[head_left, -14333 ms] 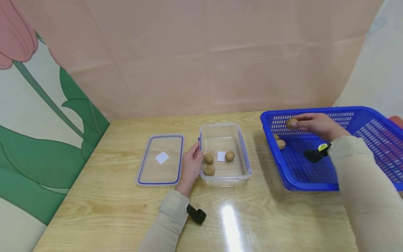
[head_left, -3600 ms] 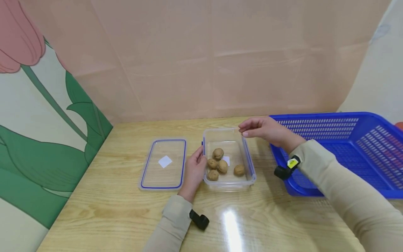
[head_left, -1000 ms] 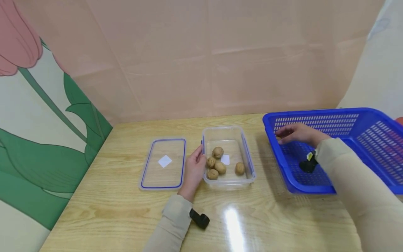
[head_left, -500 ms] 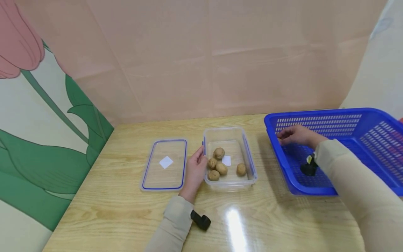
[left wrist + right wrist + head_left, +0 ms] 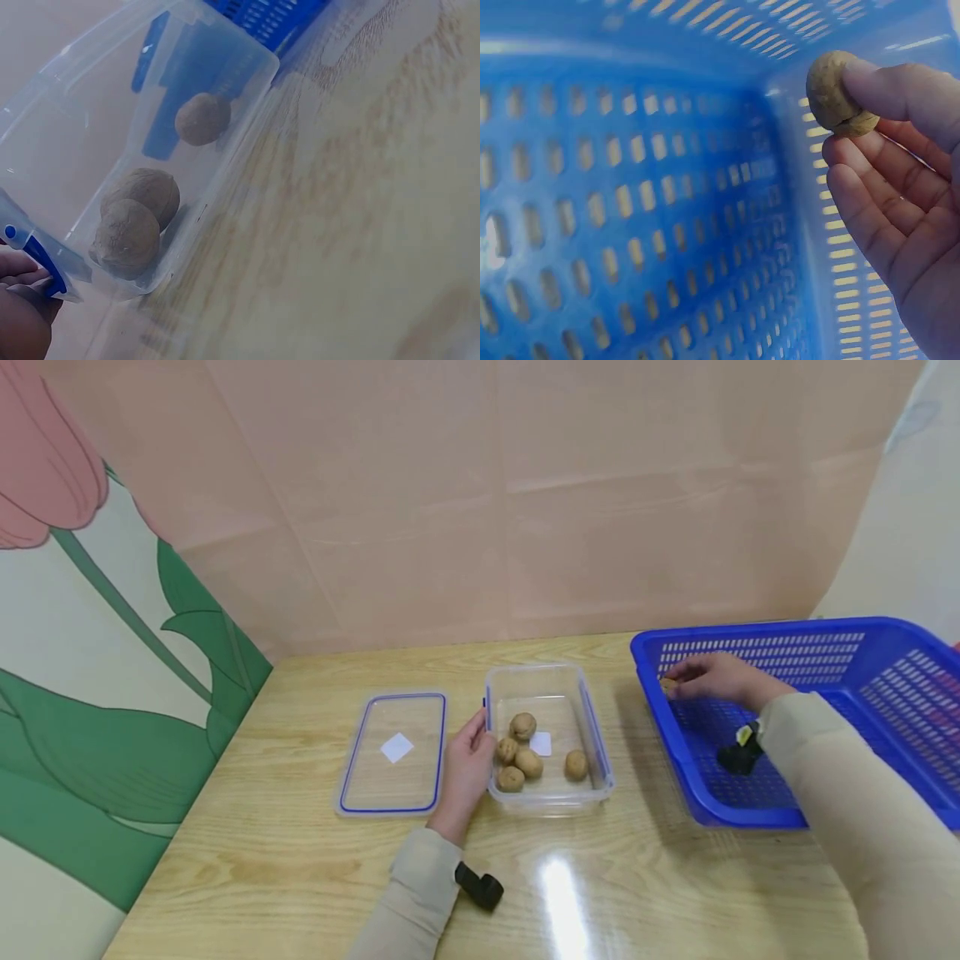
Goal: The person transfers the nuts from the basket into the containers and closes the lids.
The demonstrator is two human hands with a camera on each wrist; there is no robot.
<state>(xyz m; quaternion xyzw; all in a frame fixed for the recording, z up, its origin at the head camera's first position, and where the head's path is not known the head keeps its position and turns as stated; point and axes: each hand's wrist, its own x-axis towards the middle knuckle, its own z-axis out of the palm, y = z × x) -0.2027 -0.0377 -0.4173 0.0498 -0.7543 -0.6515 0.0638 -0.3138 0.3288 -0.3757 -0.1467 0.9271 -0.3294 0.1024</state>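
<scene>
A walnut [image 5: 668,686] is pinched between the thumb and fingers of my right hand [image 5: 712,678], just inside the left wall of the blue plastic basket [image 5: 693,797]. The right wrist view shows this walnut [image 5: 832,94] close, with the hand [image 5: 907,187] around its side. My left hand [image 5: 467,768] holds the left side of a clear food container [image 5: 551,795] at its blue-trimmed latch [image 5: 45,262]. Several walnuts [image 5: 528,763] lie in the container, most along its left side, one walnut [image 5: 576,765] apart on the right.
A clear lid [image 5: 393,777] with a blue seal lies flat on the wooden table [image 5: 285,877], left of the container. White labels show on the lid and container. A pinkish sheet [image 5: 465,527] hangs behind the table.
Over the last second my right hand has risen slightly at the basket's left wall, and the walnut in it has come into sight. Earlier, more walnuts went into the container. The left hand stays put.
</scene>
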